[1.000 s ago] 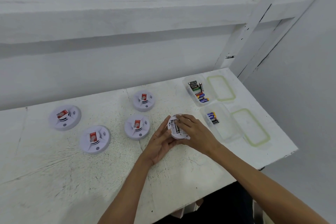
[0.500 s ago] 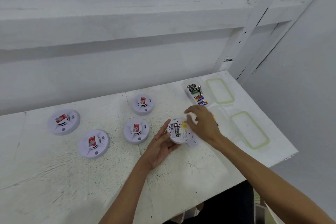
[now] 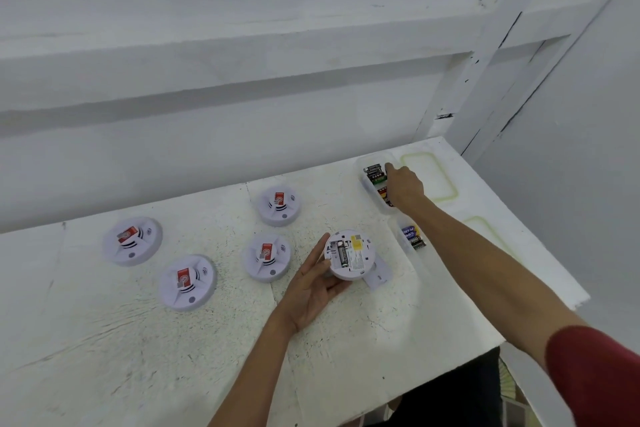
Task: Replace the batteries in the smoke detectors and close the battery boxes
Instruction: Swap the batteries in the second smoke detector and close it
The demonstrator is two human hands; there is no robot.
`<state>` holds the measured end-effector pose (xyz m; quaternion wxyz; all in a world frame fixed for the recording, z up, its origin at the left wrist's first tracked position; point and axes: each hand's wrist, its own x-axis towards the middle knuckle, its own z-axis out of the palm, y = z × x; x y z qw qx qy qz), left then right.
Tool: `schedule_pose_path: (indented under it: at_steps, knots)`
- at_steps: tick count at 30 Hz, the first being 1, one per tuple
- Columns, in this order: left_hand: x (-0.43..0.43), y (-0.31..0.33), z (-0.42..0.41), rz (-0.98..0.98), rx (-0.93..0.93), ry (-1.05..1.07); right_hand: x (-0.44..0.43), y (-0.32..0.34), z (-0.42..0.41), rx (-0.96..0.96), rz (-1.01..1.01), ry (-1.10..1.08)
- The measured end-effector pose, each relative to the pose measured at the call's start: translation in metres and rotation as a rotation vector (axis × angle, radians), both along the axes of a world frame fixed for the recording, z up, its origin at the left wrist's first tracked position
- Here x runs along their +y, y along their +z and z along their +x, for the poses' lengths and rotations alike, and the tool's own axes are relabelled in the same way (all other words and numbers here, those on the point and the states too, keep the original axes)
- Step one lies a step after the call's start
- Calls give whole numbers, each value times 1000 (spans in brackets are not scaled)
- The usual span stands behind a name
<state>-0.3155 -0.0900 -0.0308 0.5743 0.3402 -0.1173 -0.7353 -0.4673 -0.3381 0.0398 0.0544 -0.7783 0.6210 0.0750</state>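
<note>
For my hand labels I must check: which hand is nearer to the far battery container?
Right. The right hand reaches into the far battery container, above its contents. The left hand is apart from it, nearer the person, holding the opened smoke detector.

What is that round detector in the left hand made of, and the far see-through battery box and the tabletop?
Detector: looks like moulded plastic, with a smooth matte white shell. Far battery box: probably clear plastic, since the batteries show through its wall. Tabletop: white paint, rough, speckled and cracked; what lies beneath I cannot tell.
</note>
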Motion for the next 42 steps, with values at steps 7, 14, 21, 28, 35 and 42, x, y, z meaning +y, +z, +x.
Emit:
schedule_pose_path:
  at_steps: [7, 14, 21, 28, 35, 42]
  knots:
    - [-2, 1, 0, 10, -14, -10, -8, -4, 3, 48, -43, 18]
    - [-3, 0, 0, 13, -7, -16, -4, -9, 0, 30, -125, 29]
    - [-3, 0, 0, 6, -14, -25, 8, 12, 1, -192, -333, 29]
    - [-3, -1, 0, 8, -16, -19, 79, 34, 5, -782, -133, 110]
    - [-3, -2, 0, -17, -26, -16, 157, 11, 7, -759, 17, 374]
    - [-2, -2, 1, -12, -36, -36, 181, -1, -1, -702, 45, 394]
